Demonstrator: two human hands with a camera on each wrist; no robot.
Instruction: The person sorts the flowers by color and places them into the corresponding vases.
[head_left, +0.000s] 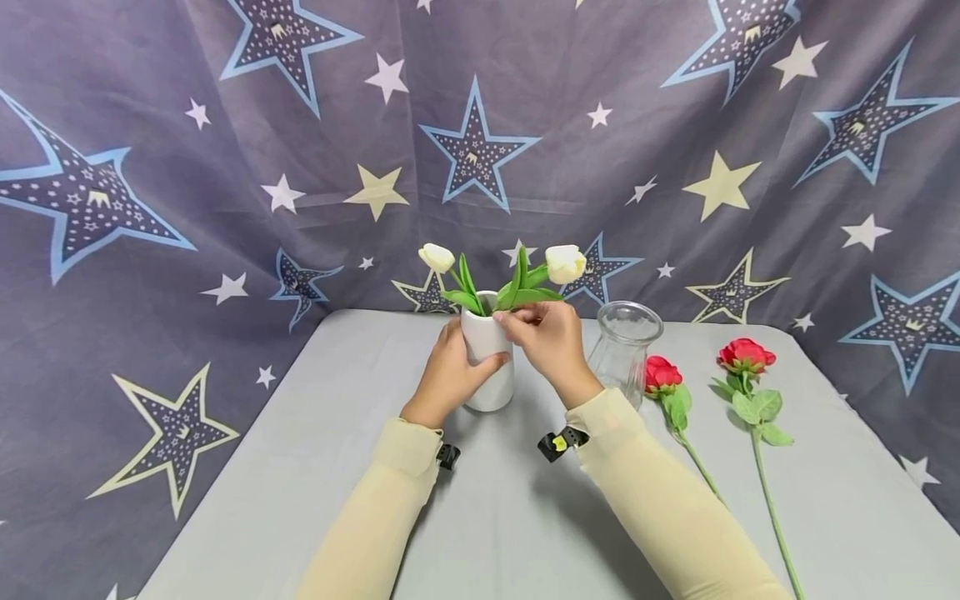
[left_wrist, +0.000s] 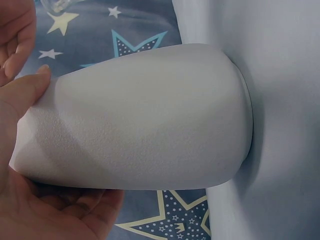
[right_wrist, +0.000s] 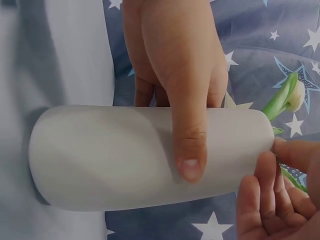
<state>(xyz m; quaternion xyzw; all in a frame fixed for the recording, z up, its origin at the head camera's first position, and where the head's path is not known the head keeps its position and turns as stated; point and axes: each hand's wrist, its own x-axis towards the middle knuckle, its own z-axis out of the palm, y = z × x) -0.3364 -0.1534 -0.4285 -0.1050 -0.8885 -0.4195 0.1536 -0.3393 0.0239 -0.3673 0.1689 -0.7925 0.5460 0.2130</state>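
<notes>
A white vase [head_left: 491,387] with a textured surface stands upright on the table. My left hand [head_left: 450,367] grips it around the side, with the thumb across the front in the right wrist view. One white tulip [head_left: 437,257] with green leaves rises from the vase's mouth and leans left. At the rim, my right hand [head_left: 553,340] pinches a second white tulip [head_left: 566,264] low down by its leaves, and this bloom leans right. The right fingertips [right_wrist: 266,165] touch or nearly touch the vase's rim. The lower stems are hidden in the vase and behind the fingers.
A clear glass vase [head_left: 630,325] stands just right of the right hand, partly behind the forearm. Two red roses, a nearer one [head_left: 662,375] and a farther one [head_left: 746,356], lie on the grey-covered table [head_left: 300,467]. A star-patterned curtain [head_left: 480,50] hangs behind.
</notes>
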